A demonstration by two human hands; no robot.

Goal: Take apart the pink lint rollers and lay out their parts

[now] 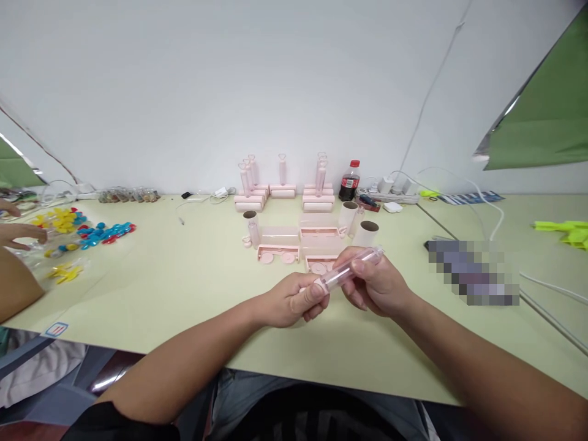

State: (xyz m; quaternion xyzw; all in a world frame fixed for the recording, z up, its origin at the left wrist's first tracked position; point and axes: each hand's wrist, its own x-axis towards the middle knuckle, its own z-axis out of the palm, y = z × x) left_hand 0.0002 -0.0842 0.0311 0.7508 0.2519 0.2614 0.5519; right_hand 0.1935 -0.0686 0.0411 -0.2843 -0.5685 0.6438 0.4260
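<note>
A clear pink plastic tube (339, 277) is held at a slant between both hands over the table. My left hand (294, 300) is closed round its lower end, which has an opaque pink cap partly under the fingers. Near the upper end, my right hand (376, 282) pinches the tube with thumb and fingers. Just behind the hands lie open pink cases (278, 250) with round pink discs inside. Cardboard rolls (369, 234) and more clear tubes (254, 234) stand beside the cases.
Along the wall stand pink cases with upright tubes (282, 169), a cola bottle (351, 182) and a power strip (399, 198). A blurred-out object (473, 272) lies at right. At left, another person's arm (18, 269) reaches among blue pieces (105, 234) and yellow pieces (64, 271).
</note>
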